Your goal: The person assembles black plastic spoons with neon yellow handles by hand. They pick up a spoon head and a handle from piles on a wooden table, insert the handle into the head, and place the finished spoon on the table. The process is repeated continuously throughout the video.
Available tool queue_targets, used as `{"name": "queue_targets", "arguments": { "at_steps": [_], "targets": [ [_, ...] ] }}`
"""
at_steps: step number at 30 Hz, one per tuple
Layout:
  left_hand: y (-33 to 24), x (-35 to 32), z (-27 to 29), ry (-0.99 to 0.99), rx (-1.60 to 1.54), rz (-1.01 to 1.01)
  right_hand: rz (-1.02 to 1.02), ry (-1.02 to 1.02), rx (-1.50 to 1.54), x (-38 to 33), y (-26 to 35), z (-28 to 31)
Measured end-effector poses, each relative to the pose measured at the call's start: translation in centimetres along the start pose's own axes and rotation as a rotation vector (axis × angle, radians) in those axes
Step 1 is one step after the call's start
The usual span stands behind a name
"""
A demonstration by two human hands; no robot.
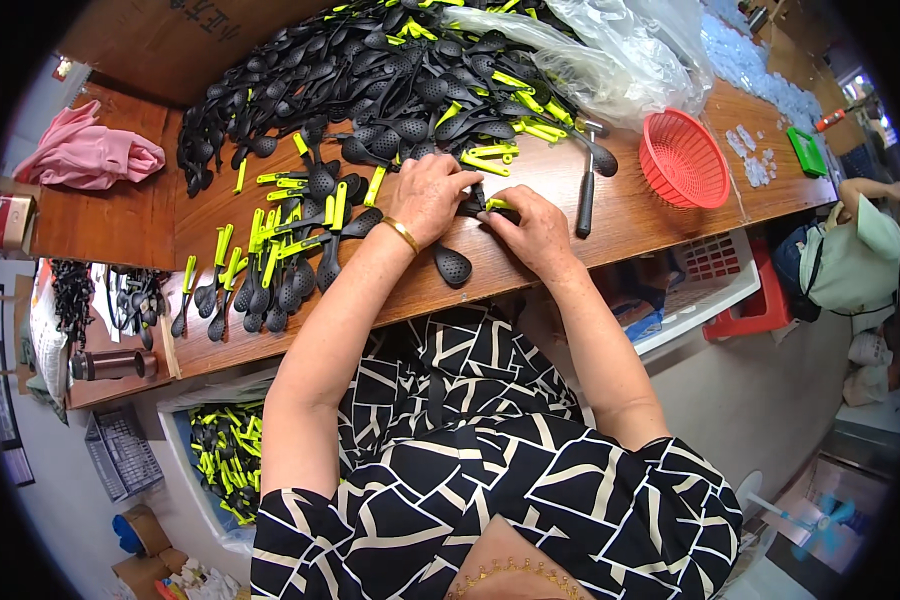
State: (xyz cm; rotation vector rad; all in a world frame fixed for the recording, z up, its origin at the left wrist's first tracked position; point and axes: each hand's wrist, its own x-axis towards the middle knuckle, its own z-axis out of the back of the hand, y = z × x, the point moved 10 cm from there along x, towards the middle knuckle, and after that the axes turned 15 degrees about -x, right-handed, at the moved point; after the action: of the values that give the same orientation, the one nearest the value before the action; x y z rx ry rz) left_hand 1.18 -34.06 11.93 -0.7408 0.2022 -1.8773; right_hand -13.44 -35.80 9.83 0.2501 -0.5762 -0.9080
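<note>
Black and bright green parts are worked on by two hands at a brown wooden table (pixel 630 228).
A small green piece (pixel 499 204) is pinched between the thumb and finger of the right hand (pixel 537 232), near the table's front edge. A black part (pixel 477 194) is touched by the left hand (pixel 425 203) just beside it; whether it is gripped cannot be told, as the fingers are partly hidden. A black spoon with holes (pixel 453 267) is seen on the near side of the hands. To the right, a hammer (pixel 586 192) and a red basket (pixel 682 172) are set down. The far side is covered by a big spoon pile (pixel 370 85).
</note>
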Motion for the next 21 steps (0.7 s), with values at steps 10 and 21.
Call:
{"name": "queue_targets", "arguments": {
  "at_steps": [10, 21],
  "targets": [
    [-0.2, 1.5, 2.9, -0.285, -0.303, -0.030, -0.068, -0.158, -0.066, -0.6, -2.1, 2.1],
    [-3.2, -10.5, 2.6, -0.144, -0.845, 0.537, 0.341, 0.019, 0.186, -0.5, 6.3, 7.5]
  ]
}}
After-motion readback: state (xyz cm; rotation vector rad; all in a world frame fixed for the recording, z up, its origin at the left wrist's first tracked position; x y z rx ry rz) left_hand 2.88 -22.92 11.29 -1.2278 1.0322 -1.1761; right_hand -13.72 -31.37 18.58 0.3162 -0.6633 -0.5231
